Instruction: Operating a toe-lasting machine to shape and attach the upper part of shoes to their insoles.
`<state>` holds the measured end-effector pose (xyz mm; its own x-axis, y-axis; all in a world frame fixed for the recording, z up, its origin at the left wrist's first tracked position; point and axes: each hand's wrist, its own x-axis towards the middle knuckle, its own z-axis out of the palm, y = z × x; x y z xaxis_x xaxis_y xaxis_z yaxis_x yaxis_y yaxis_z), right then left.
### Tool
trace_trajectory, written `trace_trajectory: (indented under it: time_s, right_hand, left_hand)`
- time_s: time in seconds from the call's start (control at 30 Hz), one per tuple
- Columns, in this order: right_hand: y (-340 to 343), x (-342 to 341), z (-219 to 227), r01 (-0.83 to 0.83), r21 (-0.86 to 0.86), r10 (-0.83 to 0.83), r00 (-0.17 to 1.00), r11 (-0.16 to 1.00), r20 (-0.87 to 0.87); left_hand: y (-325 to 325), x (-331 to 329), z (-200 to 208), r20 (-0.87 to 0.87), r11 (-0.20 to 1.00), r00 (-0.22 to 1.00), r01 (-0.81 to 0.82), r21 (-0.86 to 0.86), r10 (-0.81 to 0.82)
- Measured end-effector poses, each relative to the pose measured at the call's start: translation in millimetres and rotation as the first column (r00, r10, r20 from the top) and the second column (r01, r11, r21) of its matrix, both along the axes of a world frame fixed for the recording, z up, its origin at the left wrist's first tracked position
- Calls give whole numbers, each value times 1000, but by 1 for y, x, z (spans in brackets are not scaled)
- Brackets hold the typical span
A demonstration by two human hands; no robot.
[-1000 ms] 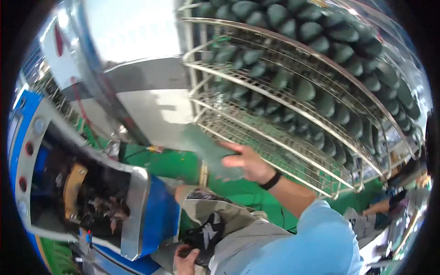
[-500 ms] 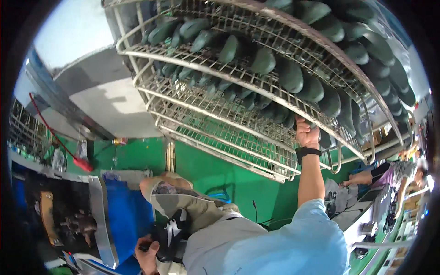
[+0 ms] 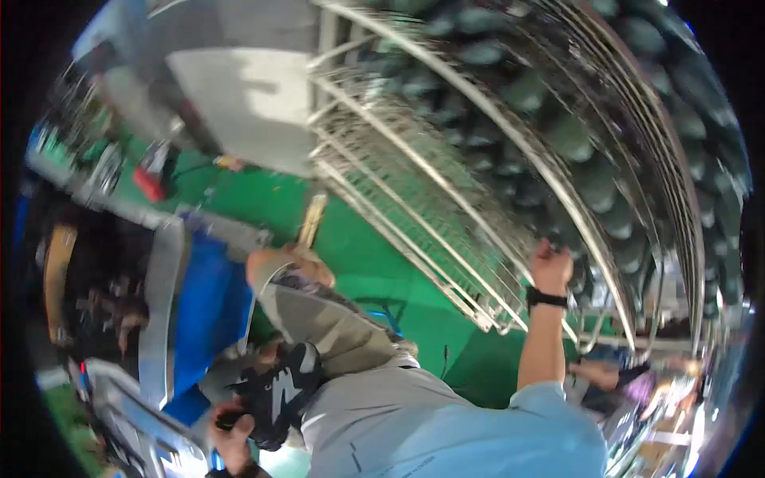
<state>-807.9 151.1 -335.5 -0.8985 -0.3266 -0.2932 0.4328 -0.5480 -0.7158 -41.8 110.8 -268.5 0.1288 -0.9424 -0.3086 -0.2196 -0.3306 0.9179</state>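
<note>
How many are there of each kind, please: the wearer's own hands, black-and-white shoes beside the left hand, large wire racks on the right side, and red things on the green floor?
Left hand and right hand: 2
Black-and-white shoe: 1
Large wire rack: 1
Red thing on the green floor: 1
Total: 5

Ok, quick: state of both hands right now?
Left hand: closed on the black shoe.
Right hand: curled by the rack; too blurred to tell whether it holds anything.
</note>
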Motion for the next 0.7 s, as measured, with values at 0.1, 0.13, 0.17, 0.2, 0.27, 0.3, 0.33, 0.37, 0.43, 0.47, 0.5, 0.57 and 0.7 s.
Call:
trace_trajectory:
  time_s: [0.1, 0.13, 0.17, 0.2, 0.27, 0.3, 0.33, 0.37, 0.43, 0.47, 0.5, 0.57, 0.7]
  right_hand:
    - [-23, 43, 44, -611, 87, 606, 738, 787, -295]
    - [-80, 122, 83, -128, 485, 270, 933, 865, -237]
    - [-88, 126, 59, -129, 501, 412, 755, 856, -510]
    - [-131, 191, 91, -145, 662, 515, 754, 735, -407]
    - [-172, 191, 43, -568, 578, 810, 399, 586, -430]
    - [-191, 243, 30, -786, 411, 863, 291, 462, -413]
    - [-217, 293, 28, -785, 512, 901, 131, 349, -414]
    - [-231, 343, 30, -750, 608, 912, -16, 260, -409]
    - [-224, 458, 92, -514, 855, 945, -238, 73, -224]
    - [-232, 472, 78, -633, 770, 925, -336, -82, -178]
    - [-228, 500, 85, -627, 773, 859, -446, -99, -251]
    - [-224, 534, 85, -579, 801, 743, -601, -152, -293]
    - [-224, 557, 58, -395, 863, 762, -647, -315, -18]
  left_hand:
    - [65, 100, 26, 69, 940, 945, -308, -149, 320]
    - [83, 146, 30, 213, 897, 886, -354, -266, 413]
    - [127, 172, 37, 69, 692, 714, -643, -329, 696]
    - [119, 157, 55, 103, 437, 498, -622, -650, 861]
    - [109, 173, 103, 237, 434, 365, -729, -529, 901]
    - [137, 208, 102, 406, 467, 280, -732, -496, 870]
    - [154, 237, 96, 672, 518, 135, -751, -410, 728]
    - [173, 260, 79, 774, 652, -41, -511, -560, 632]
    - [188, 273, 89, 952, 526, 187, -850, 34, 242]
    - [203, 280, 93, 950, 536, 228, -840, 82, 212]
    - [213, 288, 98, 946, 557, 275, -819, 137, 170]
    - [198, 294, 109, 999, 484, 4, -875, -13, 33]
    - [115, 366, 128, 973, 668, -124, -710, -223, 193]
